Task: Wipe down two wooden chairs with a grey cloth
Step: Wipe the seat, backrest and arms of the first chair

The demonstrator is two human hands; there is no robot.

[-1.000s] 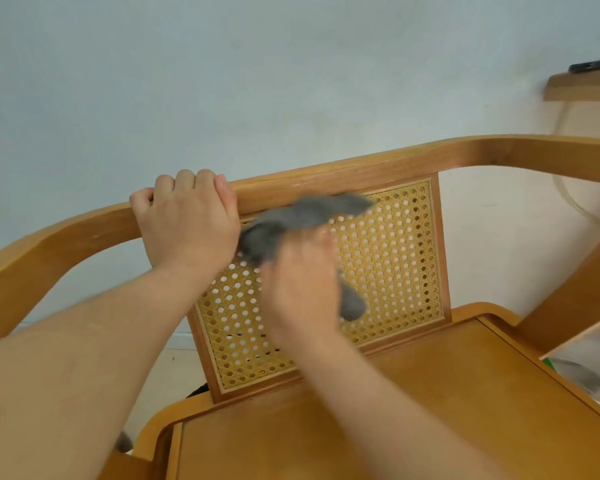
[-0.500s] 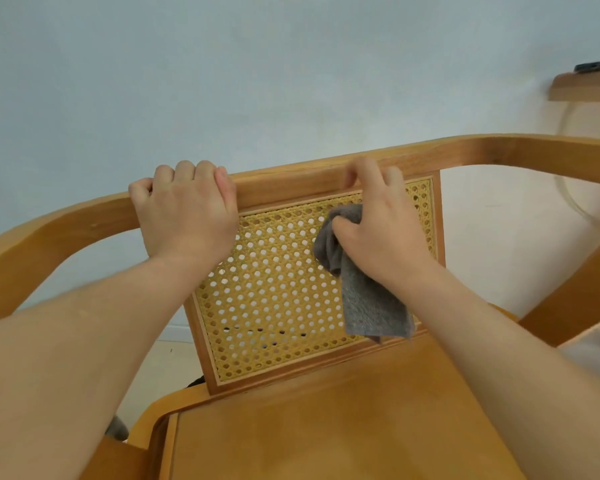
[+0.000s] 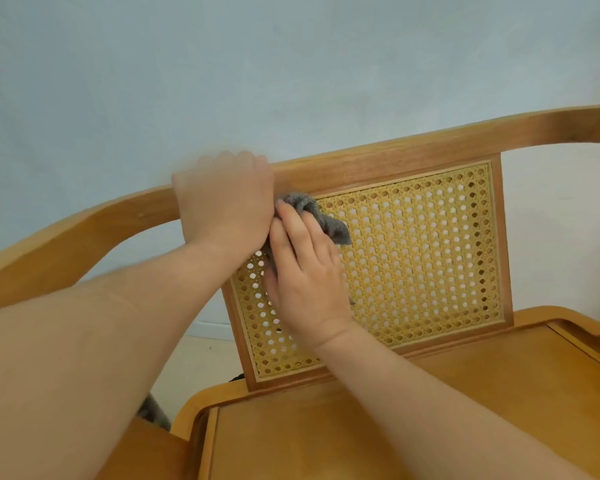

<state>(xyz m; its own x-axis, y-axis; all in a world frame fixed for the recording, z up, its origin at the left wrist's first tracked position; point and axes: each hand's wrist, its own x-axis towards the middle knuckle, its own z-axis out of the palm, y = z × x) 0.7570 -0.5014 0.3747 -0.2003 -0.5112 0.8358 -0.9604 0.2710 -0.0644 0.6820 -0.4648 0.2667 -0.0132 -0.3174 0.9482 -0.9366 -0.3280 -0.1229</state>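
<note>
**Cloth pressed to the cane back**

The left hand (image 3: 224, 202) grips the curved top rail (image 3: 378, 161) of the wooden chair (image 3: 430, 393). Just beside it, the right hand (image 3: 303, 271) clutches the grey cloth (image 3: 321, 216), pressing it against the cane panel's (image 3: 420, 258) upper left corner.

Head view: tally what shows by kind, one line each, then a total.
Hands: 2, left hand on the top rail, right hand pressing the cloth
Grey cloth: 1
Wooden chair: 1
Cane back panel: 1
Total: 5
</note>
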